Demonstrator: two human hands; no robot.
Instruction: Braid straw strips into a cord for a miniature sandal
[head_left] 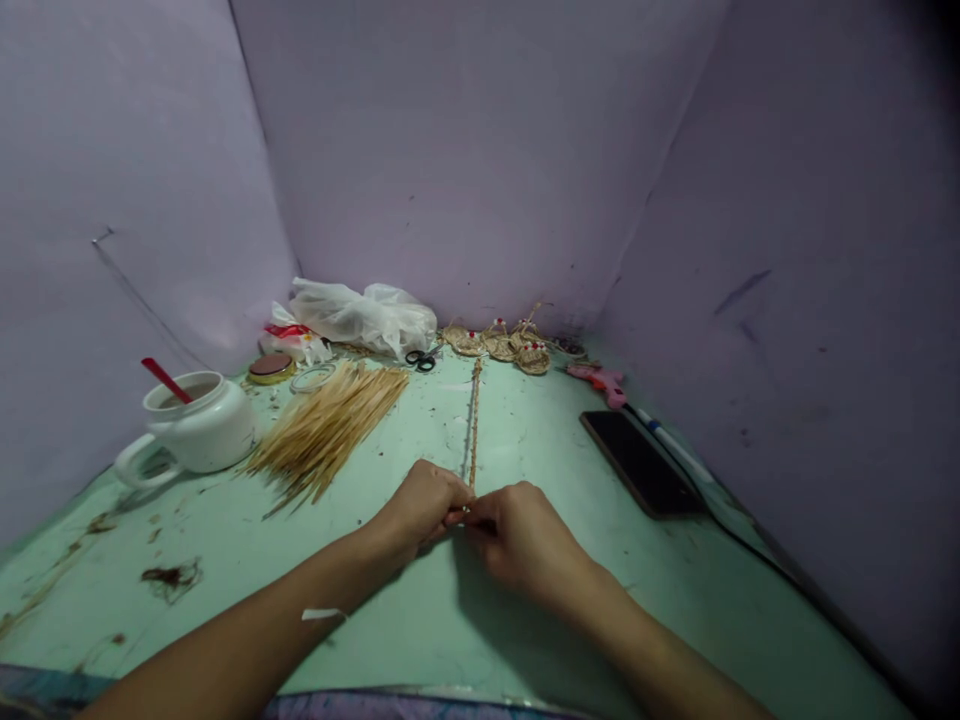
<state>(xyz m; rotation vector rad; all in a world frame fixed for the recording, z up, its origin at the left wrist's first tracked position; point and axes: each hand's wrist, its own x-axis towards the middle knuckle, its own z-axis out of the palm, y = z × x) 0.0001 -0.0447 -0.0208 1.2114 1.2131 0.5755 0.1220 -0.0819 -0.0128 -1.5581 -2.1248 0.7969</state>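
As the head camera looks down on the green table point(540, 590), both hands meet near its middle, at the near end of a thin braided strand point(474, 430). That strand lies nearly straight, running away from the fingers toward the back wall point(480, 150). The left hand point(429, 500) is closed, thumb and fingers pinching the strand's near end, and the right hand point(521, 525) pinches at the same spot with curled fingers; how the fingertips divide the hold is too small to tell. Left of the strand lies a fanned bundle of dry straw point(330, 430), with a white mug point(225, 425) beyond it to the left, a red handle point(166, 380) sticking out of its mouth. Behind the straw are a round tin point(271, 369), a crumpled white plastic bag point(360, 315) and dark-handled scissors point(421, 361). Woven ornaments with red and white beads point(499, 345) sit past the strand's far end. Over on the right, a pink glue gun point(606, 386) lies near a dark phone point(641, 465), with a black cable point(757, 553) running along the table's edge.
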